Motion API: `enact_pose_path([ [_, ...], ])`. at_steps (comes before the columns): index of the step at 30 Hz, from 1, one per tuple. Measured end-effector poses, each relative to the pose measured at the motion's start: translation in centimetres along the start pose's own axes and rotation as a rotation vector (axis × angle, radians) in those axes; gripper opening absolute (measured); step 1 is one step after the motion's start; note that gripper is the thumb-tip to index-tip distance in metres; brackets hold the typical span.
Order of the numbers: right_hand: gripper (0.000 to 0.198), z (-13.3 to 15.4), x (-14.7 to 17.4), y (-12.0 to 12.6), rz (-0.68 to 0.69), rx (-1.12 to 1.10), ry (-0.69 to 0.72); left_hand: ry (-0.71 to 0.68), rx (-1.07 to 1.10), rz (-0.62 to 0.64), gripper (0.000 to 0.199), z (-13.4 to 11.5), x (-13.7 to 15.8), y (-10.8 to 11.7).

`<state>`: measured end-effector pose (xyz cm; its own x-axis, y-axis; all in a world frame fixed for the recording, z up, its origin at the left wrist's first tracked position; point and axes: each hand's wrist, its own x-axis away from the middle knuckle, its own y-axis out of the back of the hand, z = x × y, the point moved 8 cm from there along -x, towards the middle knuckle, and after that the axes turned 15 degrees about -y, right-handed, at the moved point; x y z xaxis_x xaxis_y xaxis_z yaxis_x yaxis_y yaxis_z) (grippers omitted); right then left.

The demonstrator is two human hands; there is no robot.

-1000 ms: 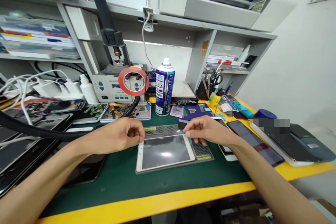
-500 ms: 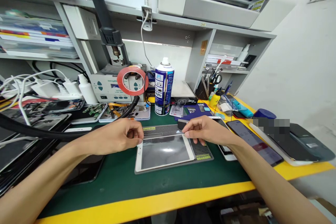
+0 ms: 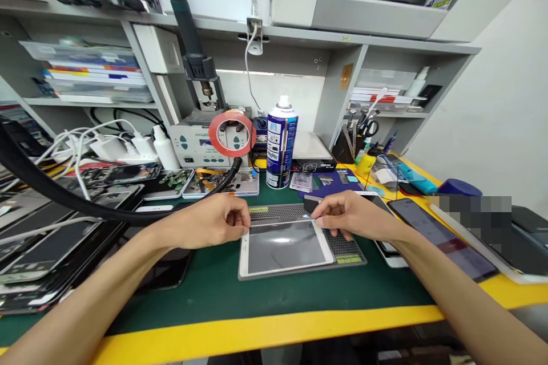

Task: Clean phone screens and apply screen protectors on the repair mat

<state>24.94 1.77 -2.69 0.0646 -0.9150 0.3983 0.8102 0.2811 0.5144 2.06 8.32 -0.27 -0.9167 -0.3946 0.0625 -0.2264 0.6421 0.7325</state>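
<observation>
A white-framed tablet (image 3: 282,251) with a dark, glossy screen lies on a black perforated mat (image 3: 349,245). My left hand (image 3: 218,219) is closed at the tablet's far left corner, thumb and fingertips pressed together. At the far right corner my right hand (image 3: 349,214) pinches with thumb and forefinger, its other fingers curled over the mat. A thin pale line runs along the tablet's far edge from one hand to the other; whether it is a wire, a film's edge or the tablet's rim I cannot make out. A bright reflection shows on the screen.
Behind the mat stand a blue spray can (image 3: 281,145) and a red tape roll (image 3: 232,134) against a control box. A black hose (image 3: 85,199) crosses the left side over stacked tablets (image 3: 72,239). Phones (image 3: 443,236) lie at right. A yellow strip (image 3: 274,331) edges the green bench mat.
The camera view has shifted, so the whole scene sits further right. Both hands keep nearly the same pinch at the tablet's far corners.
</observation>
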Motion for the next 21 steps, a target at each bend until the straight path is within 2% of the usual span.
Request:
enact_pose_path([
  [21, 0.030, -0.13, -0.05, -0.20, -0.035, 0.057, -0.005, 0.017, -0.019, 0.006, 0.015, 0.43, 0.12, -0.28],
])
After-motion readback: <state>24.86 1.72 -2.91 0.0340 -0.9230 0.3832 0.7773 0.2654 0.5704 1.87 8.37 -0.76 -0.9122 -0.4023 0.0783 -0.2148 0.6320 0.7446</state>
